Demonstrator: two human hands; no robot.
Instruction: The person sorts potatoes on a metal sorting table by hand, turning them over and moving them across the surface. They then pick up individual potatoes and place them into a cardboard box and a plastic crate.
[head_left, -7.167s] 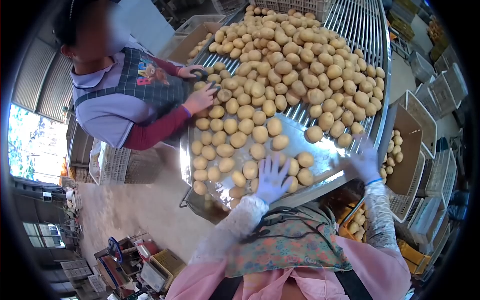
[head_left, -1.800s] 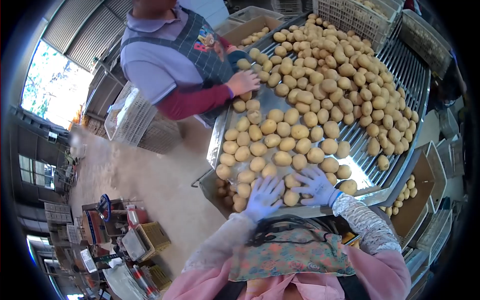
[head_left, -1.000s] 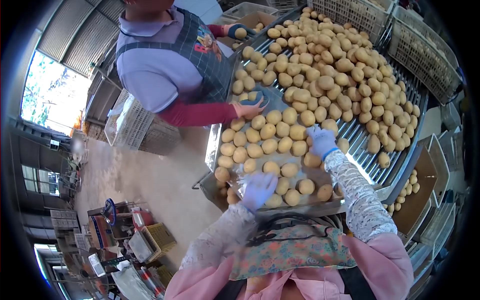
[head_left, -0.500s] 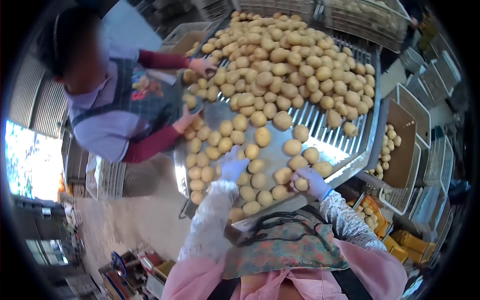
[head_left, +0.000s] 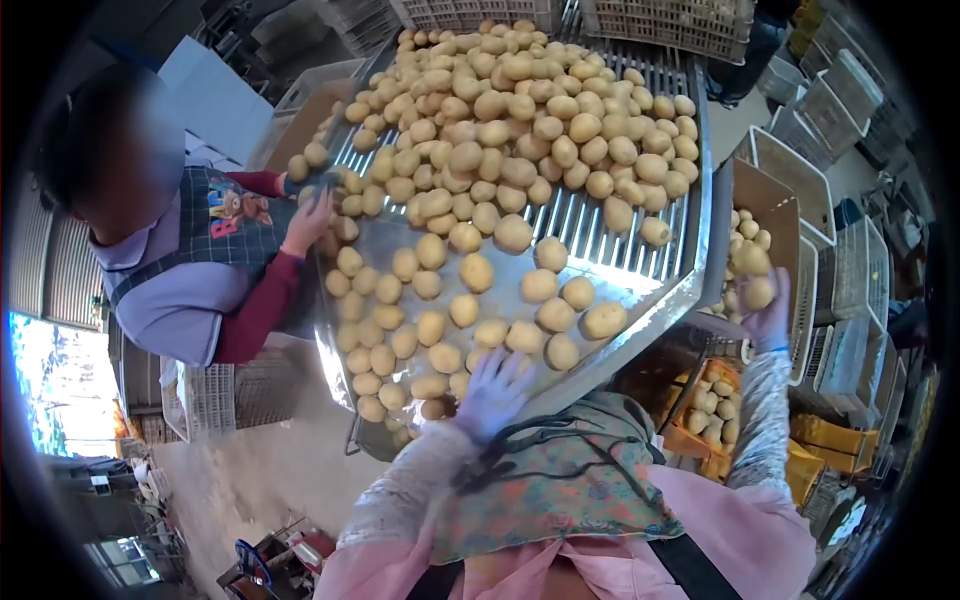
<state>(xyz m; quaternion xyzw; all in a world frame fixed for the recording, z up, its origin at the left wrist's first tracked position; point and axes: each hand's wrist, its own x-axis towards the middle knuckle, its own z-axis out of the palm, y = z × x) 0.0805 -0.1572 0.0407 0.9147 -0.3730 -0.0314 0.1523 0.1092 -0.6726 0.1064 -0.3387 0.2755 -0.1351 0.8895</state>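
Potatoes [head_left: 475, 272] lie spread over the smooth metal part of the sorting table [head_left: 640, 300], with a large pile of them on its slatted part behind. My left hand [head_left: 494, 394], in a pale purple glove, rests with fingers spread at the table's near edge, touching or close beside several potatoes. On the right, my right hand [head_left: 768, 312], gloved too, is over the edge of a cardboard-lined crate [head_left: 778, 200] of potatoes. Its fingers are round a potato [head_left: 757, 292].
A co-worker [head_left: 190, 240] stands at the table's left side, both hands at the potatoes there. White plastic crates [head_left: 865, 270] stand at the right. Below the right arm is an orange bag [head_left: 690, 440] of potatoes. More crates [head_left: 665, 25] are behind the table.
My right hand has moved from the table's near edge out to the crate at the right. My left hand has shifted nearer the edge, fingers spread. The co-worker's hands have come together. The view has turned.
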